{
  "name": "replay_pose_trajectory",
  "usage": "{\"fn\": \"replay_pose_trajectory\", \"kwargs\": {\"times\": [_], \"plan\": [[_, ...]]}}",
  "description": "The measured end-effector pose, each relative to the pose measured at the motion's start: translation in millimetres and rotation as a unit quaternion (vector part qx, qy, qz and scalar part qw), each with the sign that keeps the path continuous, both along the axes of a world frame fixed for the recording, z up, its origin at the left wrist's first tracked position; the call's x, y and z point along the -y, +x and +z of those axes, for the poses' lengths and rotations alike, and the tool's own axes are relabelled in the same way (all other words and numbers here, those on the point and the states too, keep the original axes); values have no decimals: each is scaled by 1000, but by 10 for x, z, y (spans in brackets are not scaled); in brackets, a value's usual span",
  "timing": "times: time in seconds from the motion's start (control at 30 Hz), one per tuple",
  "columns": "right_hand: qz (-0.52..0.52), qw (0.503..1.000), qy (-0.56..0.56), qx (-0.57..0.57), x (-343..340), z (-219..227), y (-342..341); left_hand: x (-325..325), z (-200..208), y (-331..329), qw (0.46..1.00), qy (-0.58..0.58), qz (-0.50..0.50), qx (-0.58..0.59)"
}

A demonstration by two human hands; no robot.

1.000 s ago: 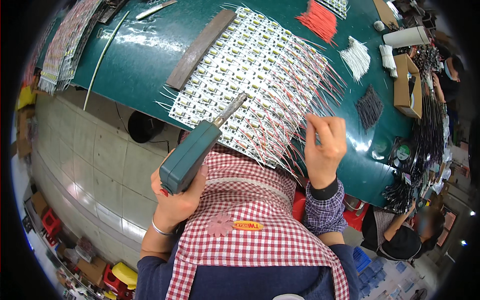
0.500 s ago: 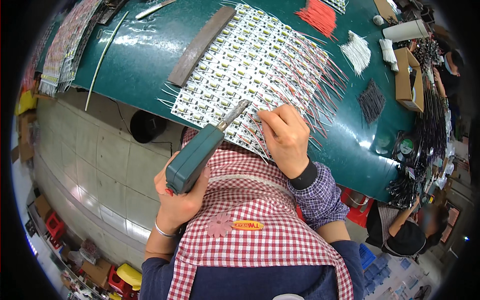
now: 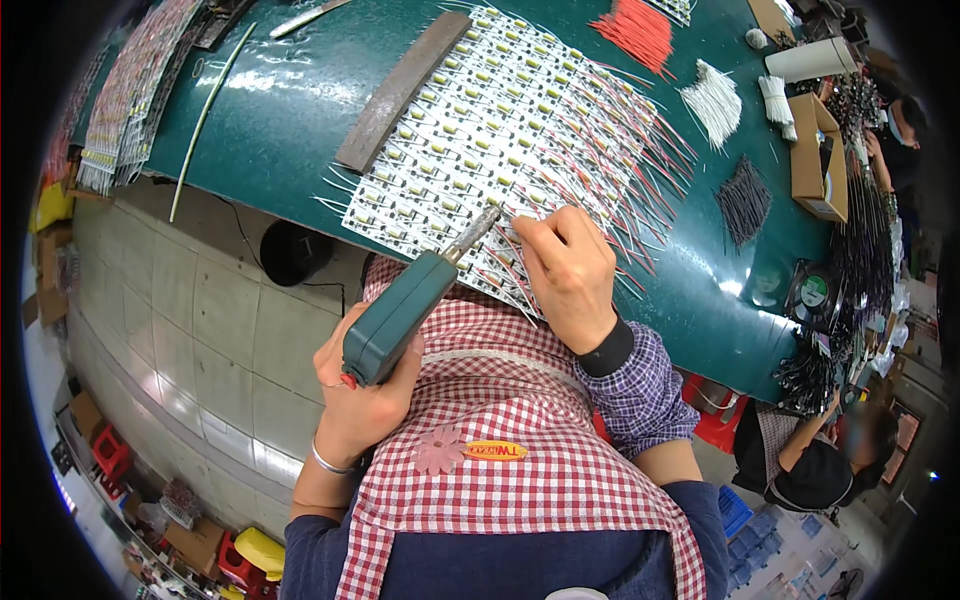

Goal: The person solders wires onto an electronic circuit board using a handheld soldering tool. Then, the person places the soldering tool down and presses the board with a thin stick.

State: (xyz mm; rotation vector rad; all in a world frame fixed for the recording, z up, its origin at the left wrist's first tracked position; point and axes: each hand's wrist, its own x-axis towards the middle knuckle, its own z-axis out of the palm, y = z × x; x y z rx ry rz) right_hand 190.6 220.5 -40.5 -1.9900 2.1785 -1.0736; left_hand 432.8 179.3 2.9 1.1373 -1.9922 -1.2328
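Note:
My left hand [image 3: 365, 395] is wrapped round the green body of a soldering gun [image 3: 398, 318]. Its grey metal tip touches or hovers just above a white circuit board panel [image 3: 430, 170], close to my right fingertips. My right hand [image 3: 572, 270] is closed in a pinch over the panel's near part, on what looks like a thin wire [image 3: 508, 212], mostly hidden by the fingers. Rows of small yellow and black components cover the panel. Red and white wires [image 3: 625, 190] stick out from its right part. A dark flat bar [image 3: 403, 92] lies along the panel's left edge.
On the green table [image 3: 270, 130] lie bundles of red [image 3: 637, 35], white [image 3: 712, 105] and black wires [image 3: 743, 200]. A cardboard box [image 3: 818, 160] and a small round fan [image 3: 812, 290] stand at right. Stacked wired panels [image 3: 135, 95] lie far left. Co-workers sit at right.
The soldering gun and my left hand have shifted slightly to the right, and its tip is slightly lower. My right hand has barely moved.

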Motion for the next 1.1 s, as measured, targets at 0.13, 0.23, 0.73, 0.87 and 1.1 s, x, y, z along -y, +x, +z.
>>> {"fn": "replay_pose_trajectory", "kwargs": {"times": [0.13,0.23,0.73,0.87,1.1], "plan": [[-2,1000,11,-16,-4,-6,12,-15,47,-34,1000,17,16,1],[2,1000,7,-20,-3,-6,8,-13,80,-48,1000,4,12,20],[1,1000,-13,-28,6,-57,17,-26,86,12,999,-40,20,1],[4,1000,-25,-18,16,-43,27,-36,87,29,998,-52,15,4],[11,998,-53,-21,-19,10,69,-70,78,74,999,-18,30,-9]]}}
